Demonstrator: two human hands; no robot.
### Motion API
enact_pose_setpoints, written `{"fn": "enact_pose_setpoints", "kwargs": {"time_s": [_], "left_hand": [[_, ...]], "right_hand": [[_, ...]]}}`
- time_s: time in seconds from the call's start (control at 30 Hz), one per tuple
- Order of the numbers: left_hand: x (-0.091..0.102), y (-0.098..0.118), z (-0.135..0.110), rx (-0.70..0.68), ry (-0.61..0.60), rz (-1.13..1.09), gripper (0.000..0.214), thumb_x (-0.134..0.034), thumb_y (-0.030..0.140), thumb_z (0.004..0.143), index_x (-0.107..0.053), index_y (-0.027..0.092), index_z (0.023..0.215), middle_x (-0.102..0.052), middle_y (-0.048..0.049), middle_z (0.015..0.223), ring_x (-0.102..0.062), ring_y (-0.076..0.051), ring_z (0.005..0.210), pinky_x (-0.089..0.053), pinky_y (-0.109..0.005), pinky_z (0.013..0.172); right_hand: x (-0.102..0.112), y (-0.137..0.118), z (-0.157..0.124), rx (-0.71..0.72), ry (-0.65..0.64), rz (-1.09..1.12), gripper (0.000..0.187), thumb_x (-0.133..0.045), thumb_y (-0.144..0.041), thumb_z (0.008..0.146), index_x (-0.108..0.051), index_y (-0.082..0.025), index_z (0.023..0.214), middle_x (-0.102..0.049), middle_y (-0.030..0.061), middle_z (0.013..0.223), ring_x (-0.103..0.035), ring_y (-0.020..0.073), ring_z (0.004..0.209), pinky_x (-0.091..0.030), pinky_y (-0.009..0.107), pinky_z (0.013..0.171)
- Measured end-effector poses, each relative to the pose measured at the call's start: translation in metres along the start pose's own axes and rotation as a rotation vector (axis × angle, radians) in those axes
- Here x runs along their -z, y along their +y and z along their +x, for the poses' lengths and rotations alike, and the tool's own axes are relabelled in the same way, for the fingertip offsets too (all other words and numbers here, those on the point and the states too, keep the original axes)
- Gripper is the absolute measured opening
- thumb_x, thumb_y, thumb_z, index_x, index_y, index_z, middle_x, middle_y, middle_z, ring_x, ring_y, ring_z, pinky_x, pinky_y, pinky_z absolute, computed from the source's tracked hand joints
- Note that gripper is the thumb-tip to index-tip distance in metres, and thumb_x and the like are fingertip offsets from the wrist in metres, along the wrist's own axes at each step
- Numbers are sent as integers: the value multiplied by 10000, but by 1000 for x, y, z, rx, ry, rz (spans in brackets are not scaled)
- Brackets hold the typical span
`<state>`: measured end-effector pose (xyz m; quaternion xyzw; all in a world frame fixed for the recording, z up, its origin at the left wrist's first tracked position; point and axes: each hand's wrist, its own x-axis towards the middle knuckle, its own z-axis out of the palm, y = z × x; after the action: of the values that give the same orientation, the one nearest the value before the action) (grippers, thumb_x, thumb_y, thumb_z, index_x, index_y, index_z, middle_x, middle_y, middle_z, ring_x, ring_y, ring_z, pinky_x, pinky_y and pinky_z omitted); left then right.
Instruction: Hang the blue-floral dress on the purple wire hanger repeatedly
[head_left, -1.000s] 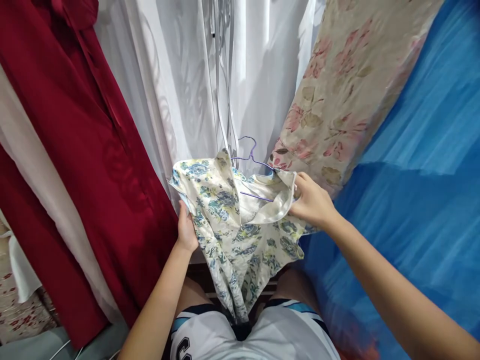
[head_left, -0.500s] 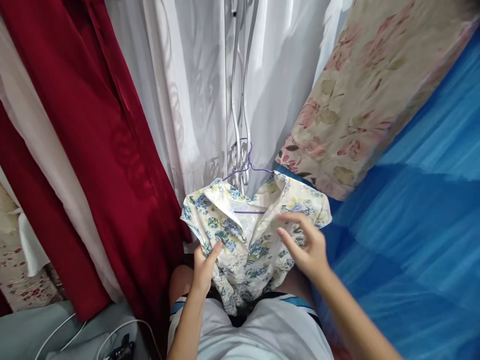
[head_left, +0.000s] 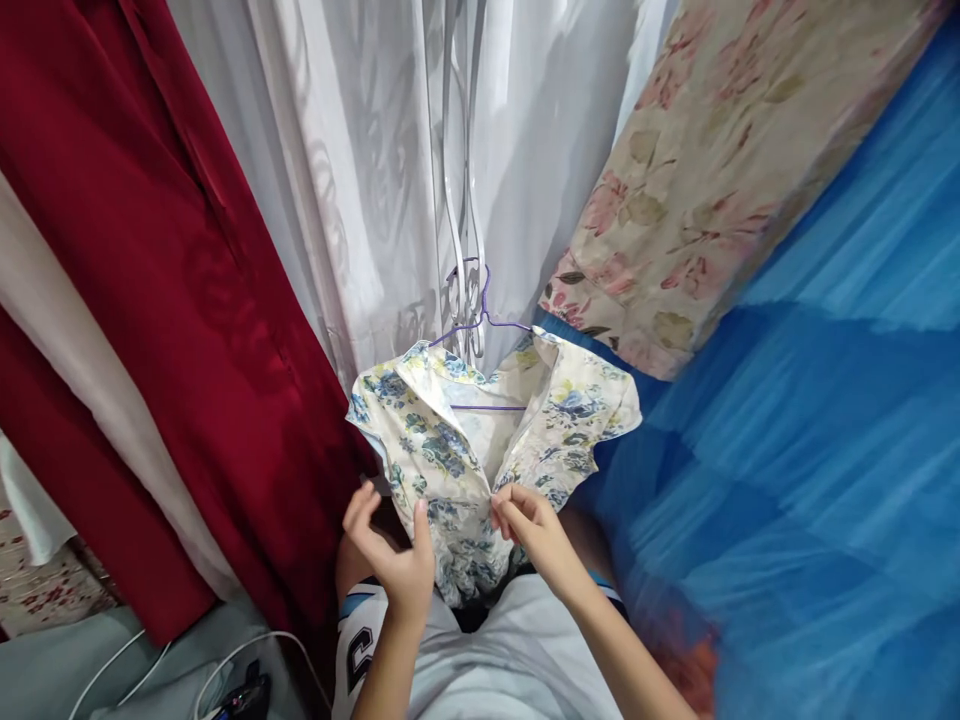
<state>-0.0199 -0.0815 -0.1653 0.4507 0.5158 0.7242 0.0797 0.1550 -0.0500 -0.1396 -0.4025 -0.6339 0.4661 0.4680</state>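
A white blouse with blue and yellow flowers [head_left: 442, 445] hangs from a purple hanger [head_left: 486, 318] before me, its neckline spread wide. The hanger's hook sits at the white metal rods behind it. My right hand [head_left: 529, 525] pinches the blouse's front edge at the bottom of the neckline; whether a button or zipper pull is between the fingertips is hidden. Off the blouse's left side, my left hand [head_left: 397, 560] has its fingers apart and holds nothing. The blouse's lower part bunches between my knees.
A dark red curtain [head_left: 172, 300] hangs at left and a white curtain [head_left: 360, 180] behind the hanger. Cream floral cloth [head_left: 675, 200] and blue tulle-like fabric [head_left: 810, 430] fill the right. At lower left, a white cable [head_left: 262, 638] lies on a grey surface [head_left: 52, 670].
My left hand has let go of the blouse's side and opened. My right hand has moved down and left from the chest and now pinches the front edge. The view has shifted slightly.
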Motion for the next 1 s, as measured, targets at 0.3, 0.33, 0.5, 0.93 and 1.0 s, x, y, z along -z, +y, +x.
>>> {"fn": "enact_pose_setpoints", "kwargs": {"time_s": [0.3,0.33,0.5,0.93,1.0], "left_hand": [[-50,4,-27,-107,-800,109,155,-506,286,923,-516,255,772,-643,-63,807,-626,-221,794,-466,-341,751],[-51,9,-24,-155,-847,161,136,-501,246,912,-525,249,778,-649,-64,820,-628,-218,797,-458,-330,735],[-51,34,-20,-354,-1031,589,160,-492,144,834,-597,216,932,-678,-80,944,-648,-251,810,-444,-331,685],[-65,89,120,-452,-625,127,365,-455,303,989,-496,252,1348,-684,-10,876,-637,-151,768,-475,-266,760],[-78,104,144,-587,-642,129,258,-485,299,978,-621,242,1191,-702,-27,948,-645,-162,830,-470,-272,781]], "right_hand": [[19,-15,-12,-73,-1,71,335,-656,-593,696,-579,-284,592,-578,-34,448,-363,131,344,-246,267,385],[25,-24,-5,-61,26,75,337,-651,-560,732,-580,-264,587,-567,-28,450,-350,116,355,-235,261,392],[47,-92,57,115,160,136,366,-692,-423,776,-585,-173,531,-506,-14,453,-289,63,378,-166,253,405],[40,-130,80,270,200,4,263,-667,-409,820,-626,-152,778,-597,-14,498,-408,87,406,-285,226,437],[41,-126,81,302,189,-36,261,-650,-410,836,-619,-156,791,-593,-13,510,-441,100,425,-300,228,452]]}}
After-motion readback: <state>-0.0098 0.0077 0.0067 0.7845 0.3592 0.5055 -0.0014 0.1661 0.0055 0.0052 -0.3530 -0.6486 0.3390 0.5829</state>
